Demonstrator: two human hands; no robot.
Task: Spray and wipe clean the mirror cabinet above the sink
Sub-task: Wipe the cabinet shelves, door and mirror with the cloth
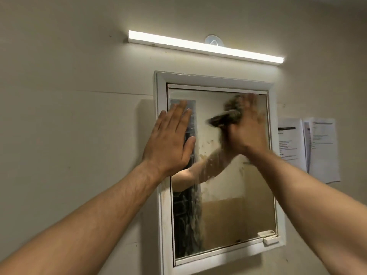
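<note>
The mirror cabinet [218, 253] hung on the wall with its white frame running just under the light bar [204, 46], bare wall to its left and taped papers [309, 145] close on its right. You had both arms raised, your left hand [170, 139] laid flat with fingers spread over the frame's upper left edge, and your right hand [246, 128] blurred against the upper right of the glass. Something dark showed beside its fingers, but I could not tell whether you gripped it.
</note>
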